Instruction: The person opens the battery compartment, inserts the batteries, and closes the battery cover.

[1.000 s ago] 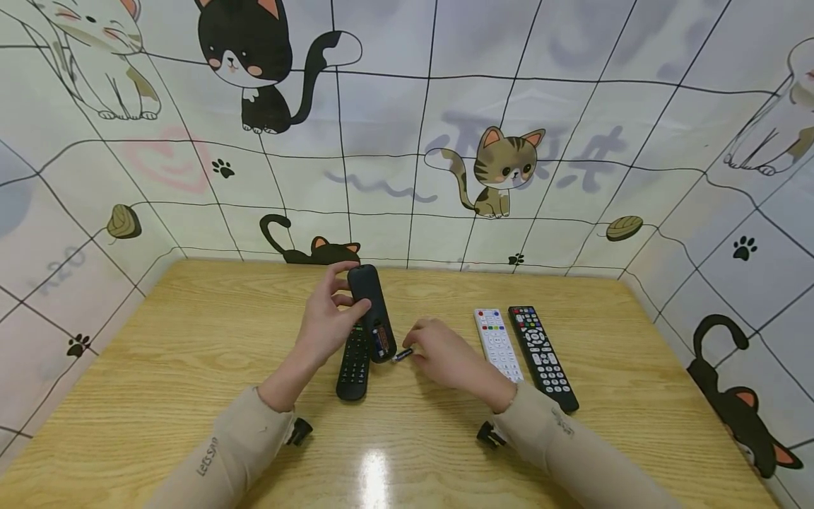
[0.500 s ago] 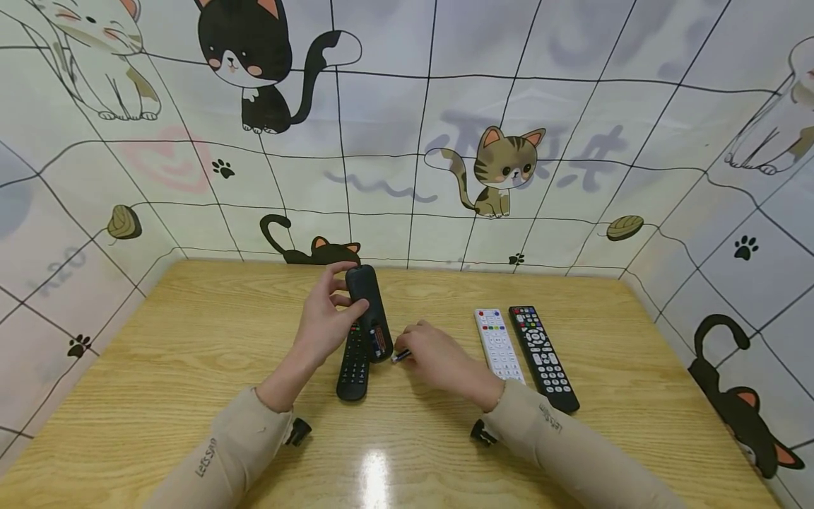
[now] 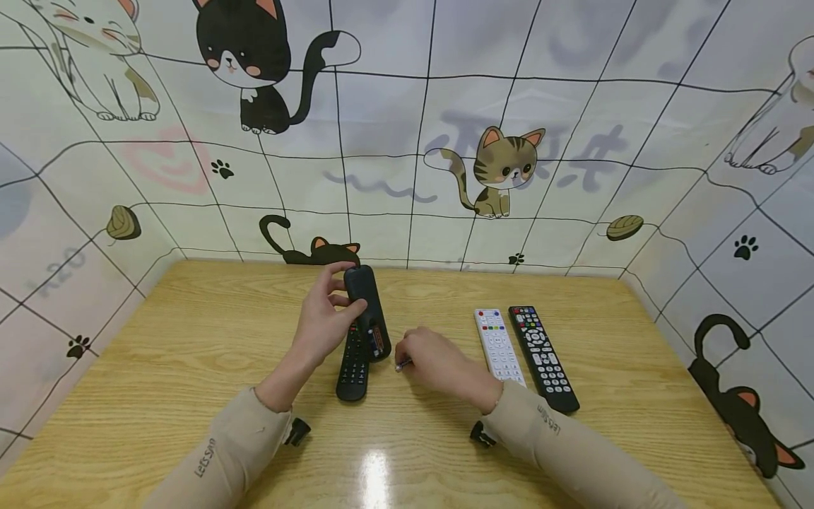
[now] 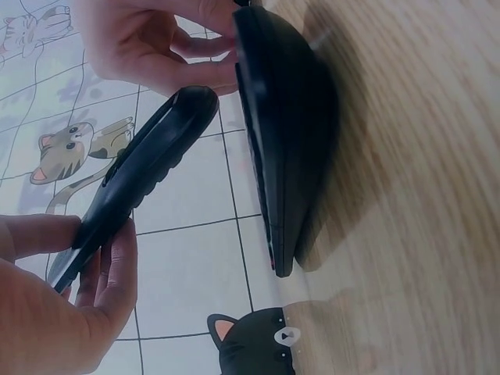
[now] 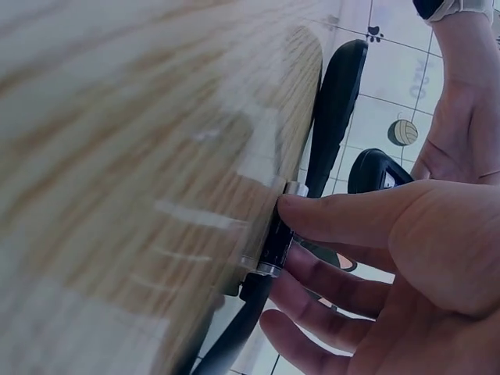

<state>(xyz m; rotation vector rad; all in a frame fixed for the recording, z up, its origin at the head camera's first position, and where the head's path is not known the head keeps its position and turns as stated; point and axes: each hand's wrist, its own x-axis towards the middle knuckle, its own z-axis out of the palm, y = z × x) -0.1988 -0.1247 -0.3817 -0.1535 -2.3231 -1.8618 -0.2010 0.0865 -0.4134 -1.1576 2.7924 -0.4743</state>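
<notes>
My left hand (image 3: 321,314) holds a black remote control (image 3: 367,300) between thumb and fingers, its back with the battery compartment turned up and tilted above the table. An orange-and-dark battery (image 3: 377,338) shows in that compartment. Below and partly behind it lies another black remote control (image 3: 352,371), buttons up. My right hand (image 3: 439,364), just right of the held remote, pinches a small dark battery (image 5: 278,238) with silver ends between thumb and fingers, close to the tabletop in the right wrist view. In the left wrist view the held remote (image 4: 133,180) is apart from the lying one (image 4: 285,141).
A white remote control (image 3: 499,345) and a black remote control with white buttons (image 3: 543,359) lie side by side on the wooden table (image 3: 191,332), right of my right hand. A cat-printed backdrop (image 3: 388,177) stands behind and beside the table.
My right hand has shifted slightly, and the battery in its fingers is now turned more out of sight, a little farther from the held remote. The left hand and remote have drifted slightly left.
</notes>
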